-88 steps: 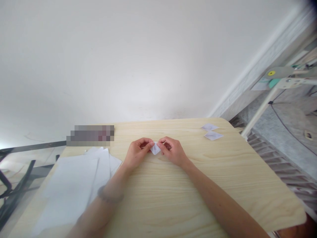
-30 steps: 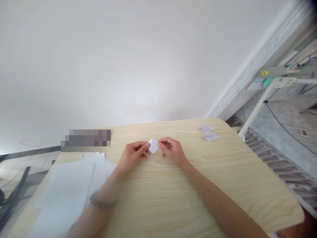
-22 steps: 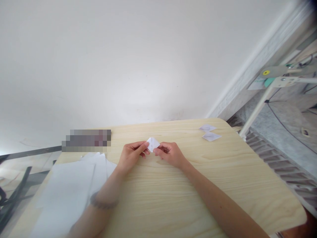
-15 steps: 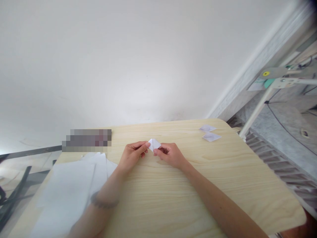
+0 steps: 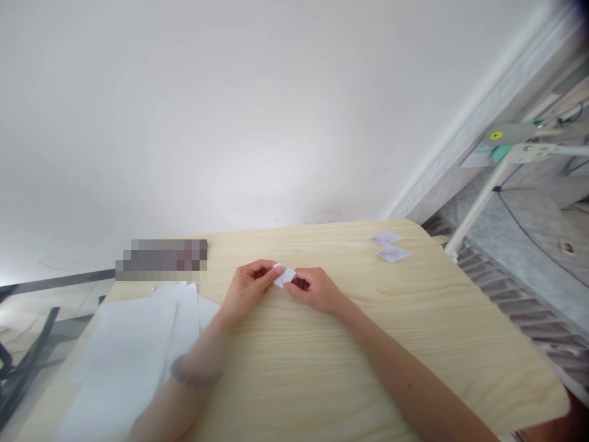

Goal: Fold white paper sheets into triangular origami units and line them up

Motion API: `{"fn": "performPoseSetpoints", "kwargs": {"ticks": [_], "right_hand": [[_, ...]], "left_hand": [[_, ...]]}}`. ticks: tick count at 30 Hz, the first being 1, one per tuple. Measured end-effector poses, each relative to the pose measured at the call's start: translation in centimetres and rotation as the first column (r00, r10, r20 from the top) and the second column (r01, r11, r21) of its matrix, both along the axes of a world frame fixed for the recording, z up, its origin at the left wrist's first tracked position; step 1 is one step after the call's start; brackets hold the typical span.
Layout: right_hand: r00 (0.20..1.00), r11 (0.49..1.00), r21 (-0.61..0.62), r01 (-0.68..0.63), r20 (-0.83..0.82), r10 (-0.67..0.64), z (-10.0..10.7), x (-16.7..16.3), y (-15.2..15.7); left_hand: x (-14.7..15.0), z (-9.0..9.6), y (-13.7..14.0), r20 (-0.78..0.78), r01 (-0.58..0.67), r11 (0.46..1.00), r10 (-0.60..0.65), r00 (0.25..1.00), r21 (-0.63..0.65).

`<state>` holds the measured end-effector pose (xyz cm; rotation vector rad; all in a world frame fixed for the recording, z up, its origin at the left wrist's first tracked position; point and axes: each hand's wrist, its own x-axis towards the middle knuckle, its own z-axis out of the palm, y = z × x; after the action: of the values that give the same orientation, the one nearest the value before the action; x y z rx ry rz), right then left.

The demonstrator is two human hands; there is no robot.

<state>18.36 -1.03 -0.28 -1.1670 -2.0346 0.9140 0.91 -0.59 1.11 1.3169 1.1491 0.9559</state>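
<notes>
Showing a crease, the small white folded paper (image 5: 288,274)

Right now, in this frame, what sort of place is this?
Probably an indoor room, perhaps a home or small workroom; the pictures don't settle which. A wood-grain table stands by a plain white wall, with loose white sheets on its left side.

Both forearms (image 5: 407,382) slant inward, the left grip (image 5: 248,287) and right grip (image 5: 316,290) close together, thumbs (image 5: 272,276) pinched toward curled fingers (image 5: 258,266).
</notes>
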Motion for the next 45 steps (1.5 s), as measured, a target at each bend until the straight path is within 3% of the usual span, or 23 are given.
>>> {"fn": "performPoseSetpoints", "kwargs": {"ticks": [4, 12, 21, 28, 33, 36, 40, 45], "right_hand": [[0.999, 0.999, 0.008, -0.036, 0.022, 0.036, 0.04, -0.07, -0.09], [0.999, 0.996, 0.087, 0.020, 0.031, -0.022, -0.22, -0.10, -0.10], [1.000, 1.000, -0.011, 0.008, -0.020, -0.008, -0.20, -0.09, 0.02], [0.999, 0.998, 0.069, -0.005, 0.037, 0.003, -0.24, 0.05, -0.01], [0.997, 0.997, 0.059, 0.042, -0.067, -0.038, -0.23, -0.12, -0.06], [0.977, 0.993, 0.035, 0.110, -0.186, -0.102, -0.18, -0.20, -0.05], [0.972, 0.978, 0.146, 0.152, -0.202, -0.121, -0.16, -0.19, 0.04], [0.984, 0.960, 0.232, 0.157, -0.115, -0.133, -0.27, -0.28, -0.02]], "left_hand": [[-0.06, 0.01, -0.02, 0.013, -0.009, 1.000, 0.009, 1.000, -0.012], [-0.11, 0.24, 0.07, -0.010, -0.008, 1.000, 0.007, 1.000, -0.026], [-0.12, -0.33, 0.24, 0.069, -0.028, 1.000, 0.029, 0.997, -0.006], [-0.33, -0.24, 0.24, 0.057, 0.019, 0.999, -0.017, 0.998, -0.027], [-0.06, -0.33, 0.22, 0.032, -0.051, 0.999, 0.052, 0.998, -0.006], [0.21, -0.39, 0.01, -0.007, -0.024, 0.999, 0.025, 1.000, 0.028], [0.43, -0.48, -0.34, -0.133, 0.050, 0.996, -0.040, 0.990, 0.073], [0.53, -0.57, -0.55, -0.192, 0.034, 0.995, -0.015, 0.981, 0.095]]}}
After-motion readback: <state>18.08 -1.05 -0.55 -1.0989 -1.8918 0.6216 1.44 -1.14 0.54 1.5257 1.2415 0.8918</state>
